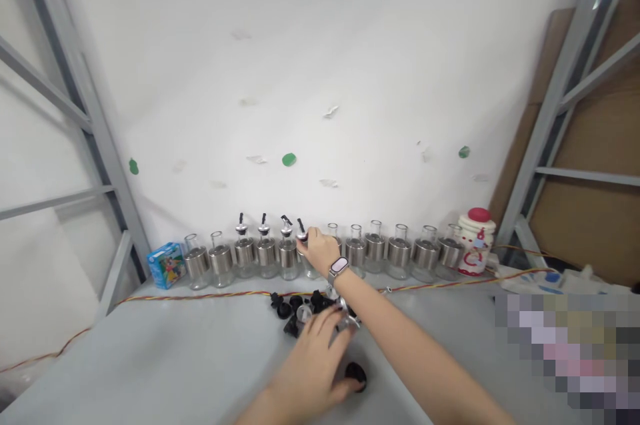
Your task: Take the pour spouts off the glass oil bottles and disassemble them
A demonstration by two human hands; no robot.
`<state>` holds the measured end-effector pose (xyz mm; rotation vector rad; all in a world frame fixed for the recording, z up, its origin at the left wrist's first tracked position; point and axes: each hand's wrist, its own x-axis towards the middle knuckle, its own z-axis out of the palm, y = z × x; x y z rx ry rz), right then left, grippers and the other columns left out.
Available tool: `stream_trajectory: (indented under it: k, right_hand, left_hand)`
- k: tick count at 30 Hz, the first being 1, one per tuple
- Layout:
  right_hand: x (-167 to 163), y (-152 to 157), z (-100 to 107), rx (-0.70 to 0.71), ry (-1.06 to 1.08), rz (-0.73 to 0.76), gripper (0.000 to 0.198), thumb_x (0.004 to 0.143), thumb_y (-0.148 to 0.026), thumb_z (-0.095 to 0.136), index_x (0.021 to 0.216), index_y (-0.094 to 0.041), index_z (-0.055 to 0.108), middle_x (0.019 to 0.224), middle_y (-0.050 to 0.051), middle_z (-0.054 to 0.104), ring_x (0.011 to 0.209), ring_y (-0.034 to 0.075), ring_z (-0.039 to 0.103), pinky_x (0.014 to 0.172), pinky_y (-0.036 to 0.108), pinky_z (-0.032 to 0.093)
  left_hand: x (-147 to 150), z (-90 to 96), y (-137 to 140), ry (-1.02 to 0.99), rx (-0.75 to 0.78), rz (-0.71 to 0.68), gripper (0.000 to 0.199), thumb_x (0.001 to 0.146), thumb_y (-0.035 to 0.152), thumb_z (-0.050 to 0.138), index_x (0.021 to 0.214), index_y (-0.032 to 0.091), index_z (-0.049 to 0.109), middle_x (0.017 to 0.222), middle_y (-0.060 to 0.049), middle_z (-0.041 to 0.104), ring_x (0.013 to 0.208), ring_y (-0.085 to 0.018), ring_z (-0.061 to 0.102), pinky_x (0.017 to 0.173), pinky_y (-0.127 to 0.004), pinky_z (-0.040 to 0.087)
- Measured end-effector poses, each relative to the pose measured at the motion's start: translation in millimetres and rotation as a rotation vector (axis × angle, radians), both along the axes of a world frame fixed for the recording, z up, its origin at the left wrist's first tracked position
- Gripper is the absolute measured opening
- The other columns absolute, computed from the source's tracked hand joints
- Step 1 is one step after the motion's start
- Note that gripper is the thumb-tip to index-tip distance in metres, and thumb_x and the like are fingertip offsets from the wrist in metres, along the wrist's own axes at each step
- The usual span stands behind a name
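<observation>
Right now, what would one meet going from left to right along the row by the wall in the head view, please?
Blue box, two open-topped bottles, three bottles with pour spouts, right hand, six open-topped bottles, red-lidded white container.

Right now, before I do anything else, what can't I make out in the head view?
Head view: the neck of the bottle at the right hand; that hand covers it, so its exact grip is unclear.
Head view: some of the heaped black pieces, hidden by the left hand; I can't count them.
Head view: the watch display, too small to read.
Head view: the lower-right corner, masked by pixelated blocks.
</observation>
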<state>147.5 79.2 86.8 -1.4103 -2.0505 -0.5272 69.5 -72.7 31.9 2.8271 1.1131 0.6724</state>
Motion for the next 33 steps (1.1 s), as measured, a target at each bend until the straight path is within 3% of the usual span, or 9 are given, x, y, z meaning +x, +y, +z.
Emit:
stream_trajectory:
  k: [5,10,13,16,18,21,24,29,33]
  right_hand:
    - [1.0,-20.6,14.7,0.105,-0.090,0.171,0.033,0.088,-0.039,0.030,0.092,-0.013,0.050,0.080,0.009,0.058,0.065,0.015,0.055,0.053,0.025,0.029]
    - [5.0,-42.6,27.3,0.395,-0.197,0.322,0.022,0.086,-0.030,0.036,0.089,-0.012,0.049,0.071,0.006,0.056,0.059,0.015,0.052,0.051,0.027,0.028]
    - [11.0,-54.8,30.1,0.449,-0.218,0.378,0.018,0.084,-0.027,0.039,0.086,-0.013,0.049,0.068,0.005,0.056,0.059,0.015,0.051,0.051,0.027,0.029]
    - [23.0,-69.7,33.3,0.435,-0.147,0.424,0.017,0.083,-0.027,0.042,0.086,-0.013,0.050,0.068,0.004,0.056,0.058,0.014,0.051,0.051,0.026,0.031]
    - [33.9,-82.8,35.3,0.366,0.052,0.420,0.017,0.081,-0.031,0.045,0.085,-0.014,0.050,0.068,0.003,0.056,0.056,0.013,0.050,0.052,0.025,0.032]
    - [48.4,-104.8,34.2,0.129,0.553,0.373,0.020,0.079,-0.037,0.050,0.082,-0.018,0.047,0.061,-0.003,0.050,0.052,0.010,0.046,0.052,0.021,0.034]
    - [54.5,-123.9,25.6,-0.154,0.919,0.392,0.024,0.075,-0.041,0.054,0.074,-0.020,0.043,0.057,-0.006,0.044,0.051,0.009,0.041,0.049,0.019,0.033]
    - [57.3,-140.5,13.4,-0.437,1.003,0.412,0.031,0.069,-0.044,0.060,0.068,-0.020,0.042,0.057,-0.006,0.041,0.053,0.008,0.039,0.049,0.019,0.032]
    - [64.9,-139.2,18.9,-0.672,1.011,0.512,0.032,0.073,-0.048,0.054,0.069,-0.019,0.044,0.053,-0.007,0.039,0.047,0.007,0.037,0.042,0.019,0.028]
  left_hand:
    - [11.2,-16.5,0.7,0.030,0.040,-0.152,0.026,0.081,0.024,0.050,0.106,0.028,0.051,0.106,0.000,0.059,0.109,-0.017,0.045,0.090,-0.033,0.037]
    - [0.1,-28.0,21.1,0.006,0.191,-0.010,0.025,0.081,0.015,0.046,0.102,0.024,0.055,0.110,-0.002,0.056,0.113,-0.018,0.041,0.092,-0.037,0.034]
    - [-8.4,-26.3,28.3,-0.032,0.208,0.115,0.027,0.075,0.007,0.048,0.095,0.023,0.058,0.106,-0.005,0.055,0.107,-0.022,0.044,0.086,-0.040,0.038]
    - [-11.9,-20.8,28.8,-0.183,0.169,0.218,0.020,0.072,0.015,0.054,0.091,0.021,0.056,0.100,-0.007,0.053,0.097,-0.023,0.049,0.080,-0.041,0.041]
    - [-11.0,-16.0,25.7,-0.403,0.178,0.307,0.025,0.071,0.026,0.058,0.094,0.019,0.050,0.099,-0.008,0.050,0.094,-0.023,0.050,0.079,-0.041,0.042]
    - [-4.4,-7.8,15.4,-0.705,0.193,0.413,0.052,0.066,0.034,0.063,0.108,0.017,0.038,0.109,-0.013,0.045,0.101,-0.025,0.047,0.083,-0.043,0.040]
    - [8.0,-0.3,1.9,-0.775,0.009,0.346,0.072,0.059,0.035,0.069,0.118,0.018,0.032,0.116,-0.013,0.044,0.107,-0.028,0.045,0.089,-0.043,0.036]
    - [18.7,4.8,-5.7,-0.919,-0.502,0.129,0.062,0.064,0.026,0.066,0.116,0.020,0.032,0.113,-0.009,0.052,0.104,-0.022,0.049,0.088,-0.035,0.038]
    - [6.7,5.5,0.8,-0.902,-0.802,-0.028,0.063,0.058,0.019,0.070,0.111,0.019,0.035,0.094,-0.006,0.059,0.084,-0.019,0.057,0.075,-0.032,0.044]
